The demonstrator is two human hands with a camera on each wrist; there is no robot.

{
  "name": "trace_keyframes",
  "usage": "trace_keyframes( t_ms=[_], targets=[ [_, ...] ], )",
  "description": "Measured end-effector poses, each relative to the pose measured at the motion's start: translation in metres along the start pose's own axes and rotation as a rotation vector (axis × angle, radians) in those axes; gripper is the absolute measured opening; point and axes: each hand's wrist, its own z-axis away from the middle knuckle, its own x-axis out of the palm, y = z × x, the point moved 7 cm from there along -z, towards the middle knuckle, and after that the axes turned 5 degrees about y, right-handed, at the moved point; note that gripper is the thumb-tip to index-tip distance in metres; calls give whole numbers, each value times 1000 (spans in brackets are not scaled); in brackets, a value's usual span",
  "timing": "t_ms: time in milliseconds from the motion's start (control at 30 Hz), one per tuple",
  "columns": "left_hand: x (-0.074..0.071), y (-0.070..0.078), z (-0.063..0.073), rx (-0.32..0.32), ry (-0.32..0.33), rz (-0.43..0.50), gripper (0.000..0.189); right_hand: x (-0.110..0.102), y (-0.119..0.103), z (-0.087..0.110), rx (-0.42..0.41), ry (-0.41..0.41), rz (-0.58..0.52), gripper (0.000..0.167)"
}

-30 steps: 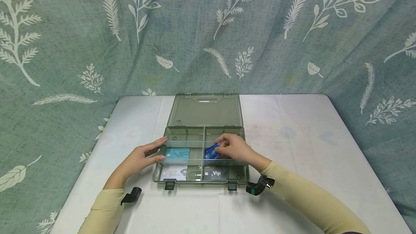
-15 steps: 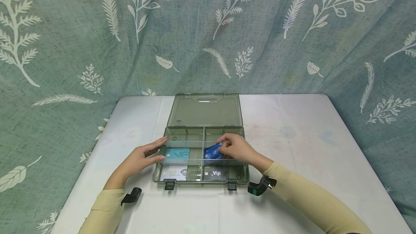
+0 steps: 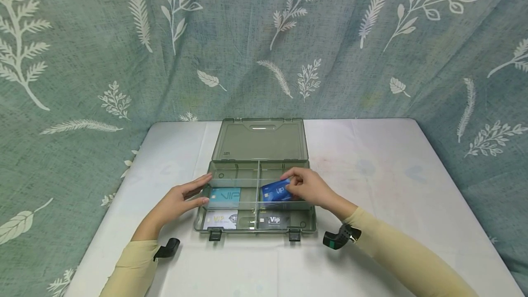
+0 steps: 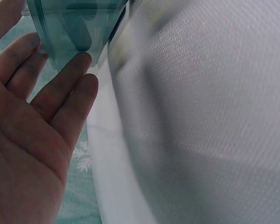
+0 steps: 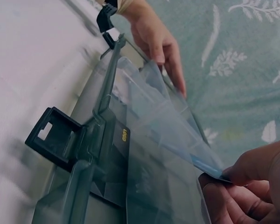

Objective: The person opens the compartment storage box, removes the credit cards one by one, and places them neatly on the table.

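A smoky green plastic case (image 3: 246, 230) lies with its lid folded back, its tray split by clear dividers. My right hand (image 3: 310, 188) pinches the right end of a blue VIP card (image 3: 274, 191), tilted in the middle right compartment. In the right wrist view, thumb and fingers grip the card's edge. At the case's left side my left hand (image 3: 178, 201) rests with straight fingers against the wall; the left wrist view shows its fingertips (image 4: 85, 59) there. A light blue VIP card (image 3: 224, 197) lies in the middle left compartment. In front are a white card (image 3: 220, 219) and a black card (image 3: 274, 220).
The open lid (image 3: 261, 140) lies behind the tray. Two black latches (image 3: 215, 235) hang at the front edge. A white cloth covers the table (image 3: 363, 159), and a green leaf-patterned curtain (image 3: 247, 58) surrounds it on the back and sides.
My right hand has moved right and slightly up, and the blue card has moved right with it, showing more of its face. My left hand has stayed in place.
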Motion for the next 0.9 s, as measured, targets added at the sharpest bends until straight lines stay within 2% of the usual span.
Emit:
trace_keyframes(
  t_ms=[200,433,700,900],
  targets=[
    [0,1,0,0,-1,8,66,-10,1,5,-2,22,-10,26],
    [1,-1,0,-16,-10,24,68,-24,3,11,-16,56,45,27],
    [1,1,0,-9,-10,30,67,-38,8,18,-34,74,72,27],
    [1,1,0,-12,-11,32,67,-53,14,23,-25,117,80,28]
  ],
)
